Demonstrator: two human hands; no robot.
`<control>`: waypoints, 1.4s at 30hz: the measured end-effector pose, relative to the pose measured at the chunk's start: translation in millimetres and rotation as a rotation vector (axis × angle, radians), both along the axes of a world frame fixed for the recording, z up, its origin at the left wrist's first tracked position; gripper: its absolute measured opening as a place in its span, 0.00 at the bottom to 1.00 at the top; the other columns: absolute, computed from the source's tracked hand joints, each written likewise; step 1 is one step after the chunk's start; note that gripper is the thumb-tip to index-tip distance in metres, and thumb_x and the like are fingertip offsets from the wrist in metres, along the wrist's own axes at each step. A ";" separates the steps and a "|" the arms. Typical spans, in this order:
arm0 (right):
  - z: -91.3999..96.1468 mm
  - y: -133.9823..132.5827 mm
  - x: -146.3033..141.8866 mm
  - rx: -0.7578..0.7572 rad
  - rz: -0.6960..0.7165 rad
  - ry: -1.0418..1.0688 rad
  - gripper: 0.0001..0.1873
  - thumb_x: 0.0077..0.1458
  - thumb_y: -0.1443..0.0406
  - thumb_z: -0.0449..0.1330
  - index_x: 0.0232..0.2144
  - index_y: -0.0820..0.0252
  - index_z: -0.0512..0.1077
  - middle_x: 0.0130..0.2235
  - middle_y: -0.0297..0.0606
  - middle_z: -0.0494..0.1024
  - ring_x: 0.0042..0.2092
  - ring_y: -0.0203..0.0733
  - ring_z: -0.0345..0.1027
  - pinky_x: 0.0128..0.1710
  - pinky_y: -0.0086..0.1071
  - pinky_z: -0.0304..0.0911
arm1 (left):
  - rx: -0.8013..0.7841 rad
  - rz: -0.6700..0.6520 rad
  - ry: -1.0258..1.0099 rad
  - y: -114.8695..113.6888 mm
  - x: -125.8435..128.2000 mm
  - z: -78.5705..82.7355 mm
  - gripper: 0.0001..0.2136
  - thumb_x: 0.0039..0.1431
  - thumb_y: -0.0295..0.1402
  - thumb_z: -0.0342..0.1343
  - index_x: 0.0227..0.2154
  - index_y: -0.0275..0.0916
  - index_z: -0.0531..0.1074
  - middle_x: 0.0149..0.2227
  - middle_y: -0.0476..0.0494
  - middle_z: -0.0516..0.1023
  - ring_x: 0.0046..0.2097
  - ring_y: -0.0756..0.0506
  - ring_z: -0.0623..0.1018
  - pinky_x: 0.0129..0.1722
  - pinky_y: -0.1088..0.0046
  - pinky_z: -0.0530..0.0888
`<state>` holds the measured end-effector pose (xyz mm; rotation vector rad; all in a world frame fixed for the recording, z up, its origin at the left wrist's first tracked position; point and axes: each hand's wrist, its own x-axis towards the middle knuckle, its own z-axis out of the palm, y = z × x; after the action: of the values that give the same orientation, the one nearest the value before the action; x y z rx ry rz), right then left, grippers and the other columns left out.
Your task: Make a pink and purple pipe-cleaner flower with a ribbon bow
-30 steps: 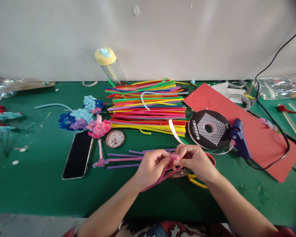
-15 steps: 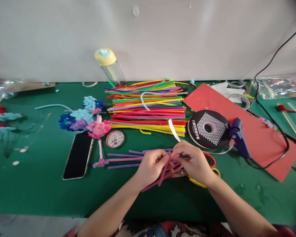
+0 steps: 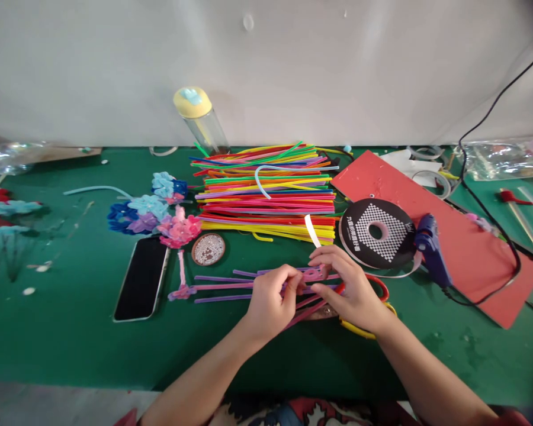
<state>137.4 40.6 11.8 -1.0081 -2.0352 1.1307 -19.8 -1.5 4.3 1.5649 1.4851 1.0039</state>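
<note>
My left hand (image 3: 273, 302) is closed in a pinch on a pink pipe cleaner (image 3: 308, 312), whose strands slant out under the fingers. My right hand (image 3: 350, 291) is close by on the right, thumb and fingers spread apart. A small pink loop (image 3: 311, 274) shows between the two hands, near the right fingertips; whether they touch it I cannot tell. Several purple pipe cleaners (image 3: 224, 299) lie on the table behind the left hand. Scissors with red and yellow handles (image 3: 357, 329) are partly hidden under my right hand and wrist.
Behind the hands lies a pile of colourful pipe cleaners (image 3: 266, 204). A ribbon spool (image 3: 355, 236), a blue glue gun (image 3: 430, 248) and a red board (image 3: 484, 266) are at right. At left are fuzzy flowers (image 3: 180, 228), a phone (image 3: 142, 281) and a bead dish (image 3: 208, 249); a bottle (image 3: 204, 124) stands behind.
My right hand has opened its pinch and spread its fingers. The left hand still pinches, turned slightly, and the pink strands under it have shifted right.
</note>
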 end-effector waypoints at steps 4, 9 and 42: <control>-1.1 -2.7 -2.4 -0.097 -0.029 0.019 0.02 0.52 0.67 0.54 0.31 0.60 0.67 0.41 0.43 0.66 0.40 0.40 0.65 0.35 0.33 0.67 | 0.486 0.028 0.333 -3.3 1.4 -10.9 0.06 0.55 0.22 0.47 0.29 0.35 0.68 0.25 0.45 0.76 0.29 0.50 0.75 0.30 0.76 0.72; -4.5 -4.2 -4.5 -0.086 -0.053 0.045 0.03 0.52 0.69 0.53 0.28 0.59 0.66 0.40 0.42 0.66 0.41 0.41 0.65 0.36 0.33 0.66 | 0.679 -0.057 0.488 -1.1 -0.1 -15.8 0.08 0.54 0.19 0.47 0.34 0.32 0.69 0.30 0.41 0.77 0.35 0.48 0.76 0.37 0.72 0.75; -8.0 -4.2 -4.9 -0.075 -0.073 -0.005 0.06 0.54 0.64 0.52 0.29 0.59 0.67 0.43 0.43 0.61 0.45 0.43 0.62 0.38 0.35 0.66 | 0.664 -0.045 0.507 -2.1 -1.5 -18.6 0.08 0.55 0.21 0.47 0.36 0.33 0.68 0.30 0.40 0.77 0.35 0.47 0.76 0.36 0.70 0.75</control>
<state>132.5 36.4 3.8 -1.1149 -1.9561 1.1748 -21.3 -3.7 -14.4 2.4581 1.5034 1.2067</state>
